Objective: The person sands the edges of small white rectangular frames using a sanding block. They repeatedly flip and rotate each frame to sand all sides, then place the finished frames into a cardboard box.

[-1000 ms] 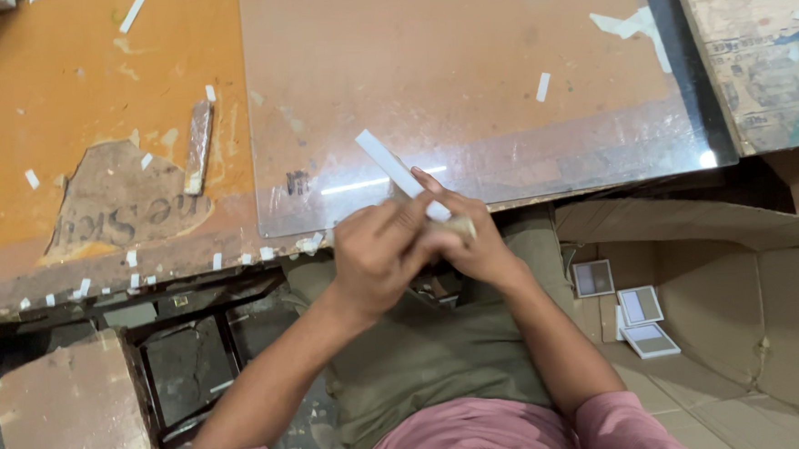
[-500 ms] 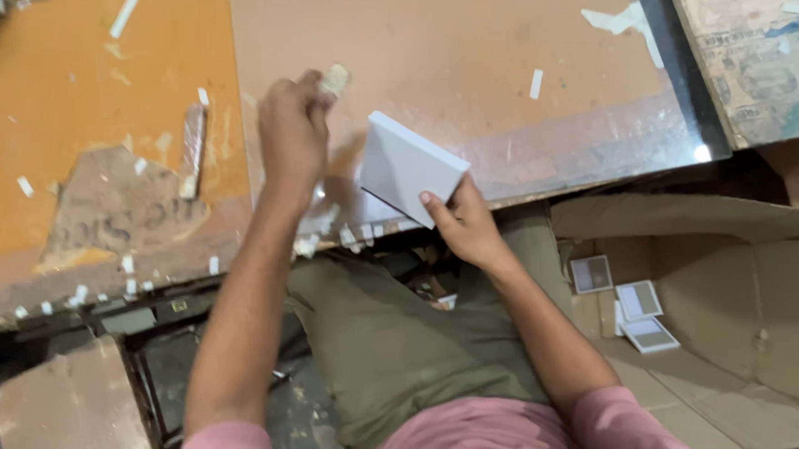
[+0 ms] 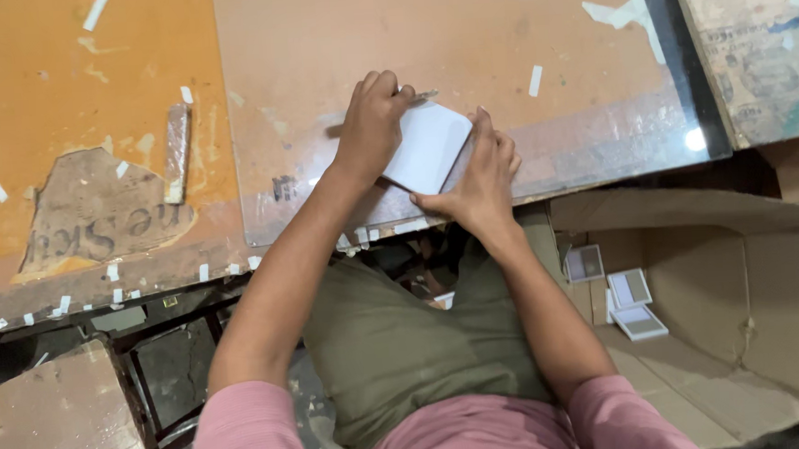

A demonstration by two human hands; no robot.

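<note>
The person wears a pink short-sleeved shirt (image 3: 246,433) and olive green trousers (image 3: 406,343), forearms bare.

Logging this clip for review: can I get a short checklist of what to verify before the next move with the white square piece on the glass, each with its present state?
1. White square flat piece lies on the glass sheet: ok.
2. Right hand steadies the piece at its lower right edge: ok.
3. Left hand holds a small thin tool at the piece's top corner: ok.
4. What the tool is: cannot tell.
5. Glass around the piece free of white tape scraps: not ok.
6. Open cardboard box with small white frames beside the person: ok.
</note>
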